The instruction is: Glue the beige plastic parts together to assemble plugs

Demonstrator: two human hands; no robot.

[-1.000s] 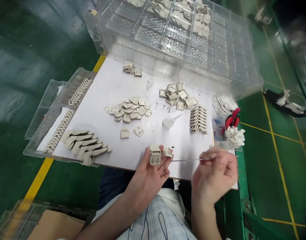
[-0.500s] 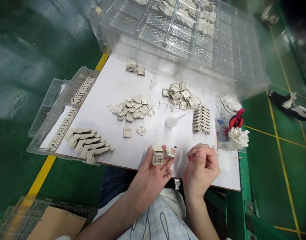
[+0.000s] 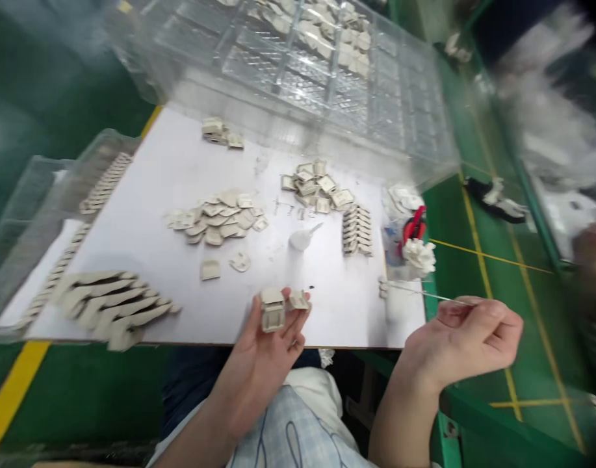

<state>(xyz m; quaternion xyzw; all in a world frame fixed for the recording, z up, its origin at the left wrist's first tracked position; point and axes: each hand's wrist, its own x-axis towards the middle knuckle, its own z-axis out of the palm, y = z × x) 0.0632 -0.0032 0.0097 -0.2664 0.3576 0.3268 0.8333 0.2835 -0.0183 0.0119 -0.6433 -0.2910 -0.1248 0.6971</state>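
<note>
My left hand [image 3: 259, 374] is raised at the front edge of the table, fingers curled round a boxy beige plastic piece [image 3: 272, 311]. A smaller beige plastic piece [image 3: 298, 300] rests at the fingertips of the same hand. Off to the right, my right hand [image 3: 468, 335] pinches a thin metal rod [image 3: 437, 296] that points left across the table's right side. The rod's left end is close to some small pale bits [image 3: 383, 286]; I cannot tell whether it touches them. Two loose beige pieces, a square one [image 3: 210, 270] and a rounded one [image 3: 240, 262], lie beyond my left hand.
Beige parts lie in piles [image 3: 220, 218] [image 3: 317, 185] and a stacked row [image 3: 357, 231]. Curved parts [image 3: 117, 302] overlap at left. A white dropper bottle [image 3: 300, 240], red-handled tool [image 3: 414, 226] and crumpled white tissue [image 3: 418, 256] are nearby. A clear compartment tray [image 3: 298, 123] stands behind.
My right hand has moved right, drawing the rod away from the pieces in my left hand. My left hand still holds both pieces. The view has swung to the right.
</note>
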